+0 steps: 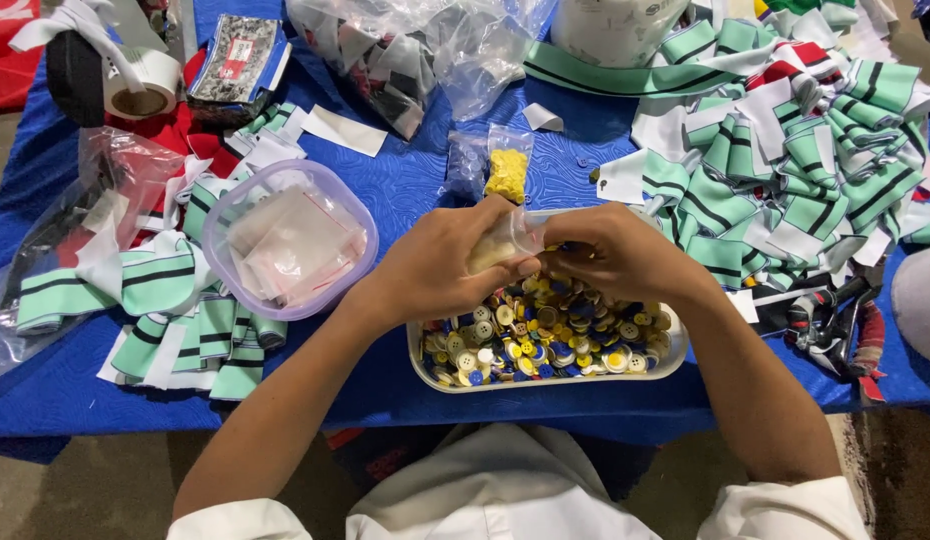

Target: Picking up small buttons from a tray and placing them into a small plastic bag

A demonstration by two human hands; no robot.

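White shirt front (505, 490) nearest. Beyond it, white rectangular tray (545, 378) on blue surface (405, 190), long axis left-right, heaped with blue, yellow, cream buttons (545, 335). Above tray, left hand (445, 262), fingers pinching small clear plastic bag (510, 240); bag lies roughly sideways, mouth toward right hand (615, 255), whose fingers are bunched at opening. Left: round lilac tub (225, 215) holding clear bags. Farther: small bag of yellow buttons (507, 172), striped green fabric pieces (795, 150).

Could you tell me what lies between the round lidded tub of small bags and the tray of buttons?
In the head view, the left hand and its forearm cross between the tub and the tray; beneath them only bare blue tablecloth shows.
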